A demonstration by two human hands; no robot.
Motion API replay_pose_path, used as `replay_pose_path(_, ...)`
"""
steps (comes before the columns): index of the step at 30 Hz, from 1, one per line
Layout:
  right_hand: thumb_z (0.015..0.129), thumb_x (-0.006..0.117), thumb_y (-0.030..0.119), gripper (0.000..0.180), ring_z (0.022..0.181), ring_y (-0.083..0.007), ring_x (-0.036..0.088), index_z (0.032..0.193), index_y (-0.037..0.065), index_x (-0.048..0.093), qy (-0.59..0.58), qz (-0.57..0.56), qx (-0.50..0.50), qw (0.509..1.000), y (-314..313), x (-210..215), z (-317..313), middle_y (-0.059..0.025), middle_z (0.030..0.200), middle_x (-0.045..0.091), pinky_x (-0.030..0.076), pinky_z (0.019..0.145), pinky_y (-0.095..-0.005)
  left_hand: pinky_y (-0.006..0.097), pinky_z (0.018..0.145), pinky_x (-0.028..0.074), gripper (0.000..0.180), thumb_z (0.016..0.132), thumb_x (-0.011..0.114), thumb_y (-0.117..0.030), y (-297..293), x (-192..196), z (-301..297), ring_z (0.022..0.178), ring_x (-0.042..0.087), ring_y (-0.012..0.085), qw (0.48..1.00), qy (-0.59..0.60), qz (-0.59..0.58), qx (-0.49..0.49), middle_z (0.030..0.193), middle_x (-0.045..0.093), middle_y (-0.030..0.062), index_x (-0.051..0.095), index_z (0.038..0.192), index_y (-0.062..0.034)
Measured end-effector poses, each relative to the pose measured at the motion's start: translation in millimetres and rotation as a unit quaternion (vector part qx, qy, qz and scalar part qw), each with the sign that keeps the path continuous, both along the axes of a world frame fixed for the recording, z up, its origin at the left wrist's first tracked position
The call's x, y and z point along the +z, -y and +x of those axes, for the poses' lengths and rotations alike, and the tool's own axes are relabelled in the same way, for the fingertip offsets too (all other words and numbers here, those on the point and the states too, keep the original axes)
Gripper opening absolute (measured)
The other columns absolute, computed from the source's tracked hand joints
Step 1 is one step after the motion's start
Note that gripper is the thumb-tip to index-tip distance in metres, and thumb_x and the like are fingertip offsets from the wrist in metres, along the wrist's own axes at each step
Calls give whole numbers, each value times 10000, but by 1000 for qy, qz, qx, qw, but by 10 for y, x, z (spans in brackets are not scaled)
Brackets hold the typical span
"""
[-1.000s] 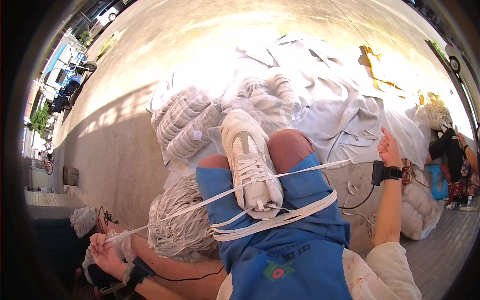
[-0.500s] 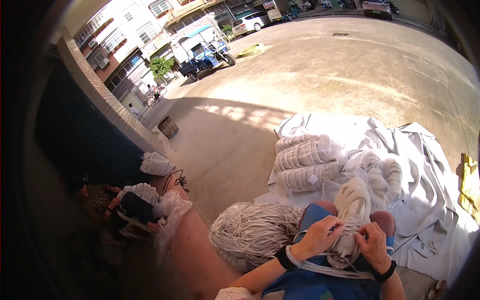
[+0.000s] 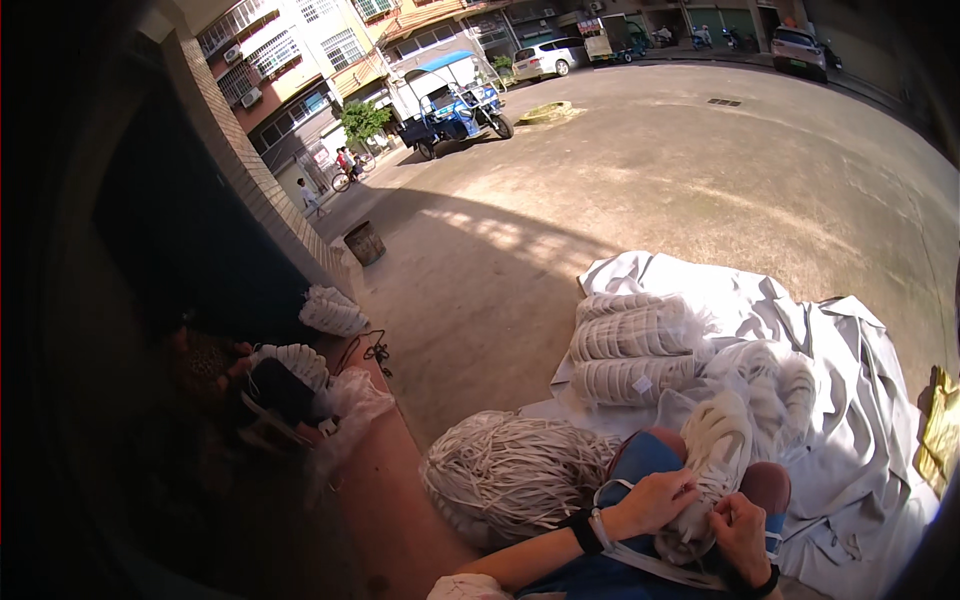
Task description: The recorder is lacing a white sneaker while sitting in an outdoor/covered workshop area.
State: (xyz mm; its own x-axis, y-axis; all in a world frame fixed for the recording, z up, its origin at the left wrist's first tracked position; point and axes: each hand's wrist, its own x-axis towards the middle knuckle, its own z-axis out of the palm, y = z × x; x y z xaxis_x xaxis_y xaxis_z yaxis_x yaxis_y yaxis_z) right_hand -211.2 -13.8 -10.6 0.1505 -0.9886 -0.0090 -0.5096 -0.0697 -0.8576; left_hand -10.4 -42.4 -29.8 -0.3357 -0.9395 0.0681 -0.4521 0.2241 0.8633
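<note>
Both hands have closed in on the shoe since a second ago, when the arms were flung wide apart with the lace stretched between them; the view has also swung up and left to take in the street. Left hand (image 3: 655, 500) rests on the near left side of the white shoe (image 3: 712, 465), fingers curled and pressed against its upper; whether they pinch anything cannot be told. Right hand (image 3: 742, 530) grips the near end of the shoe from the right, fingers bent around it. Shoe lies on the person's lap, between the knees, sole facing away. White lace (image 3: 640, 555) loops from the left wrist across the blue shorts (image 3: 600, 580) beneath the shoe. Each wrist carries a dark band.

Just left of the lap sits a loose heap of laces (image 3: 505, 475). Beyond the shoe, stacked bundles of white soles (image 3: 630, 350) lie on a pale sheet (image 3: 850, 400) spread over the concrete ground (image 3: 650, 190). Far left, more white bundles (image 3: 330, 312) rest beside a tiled wall. A blue three-wheeler (image 3: 455, 105) stands at the far side of the street.
</note>
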Motion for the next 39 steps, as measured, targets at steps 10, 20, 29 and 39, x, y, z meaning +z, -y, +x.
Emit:
replay_pose_path(10,776,663,88,126,569,-113,538,831,-24,644,29,-11,-9,999,57,-4,-79,-63,629,582,434,542,-292,382,609,530,139,848,581,-104,47,-16,-170,723,652,317,964,205,-158,-58,832,606,132,533,958,-33)
replay_pose_path(20,859,625,100,103,720,-307,582,869,-2,625,-42,-194,15,980,4,223,-202,-159,783,590,468,678,-402,431,618,509,109,885,561,-121,90,-109,-193,727,637,375,989,97,-108,-25,801,629,176,544,942,-30)
replay_pose_path(29,876,605,160,147,850,-381,611,912,26,653,-169,103,218,956,-1077,108,-745,-190,907,632,473,732,-452,484,679,473,174,913,536,-195,291,-54,-99,810,614,431,990,8,71,-121,811,634,228,549,930,-23)
replay_pose_path(39,896,601,161,299,1012,-422,583,1141,-11,595,-266,24,-57,962,-1376,8,-740,-240,1055,630,459,882,-465,429,700,474,227,945,517,-224,296,65,-66,807,613,407,984,32,116,-132,848,638,220,542,954,1)
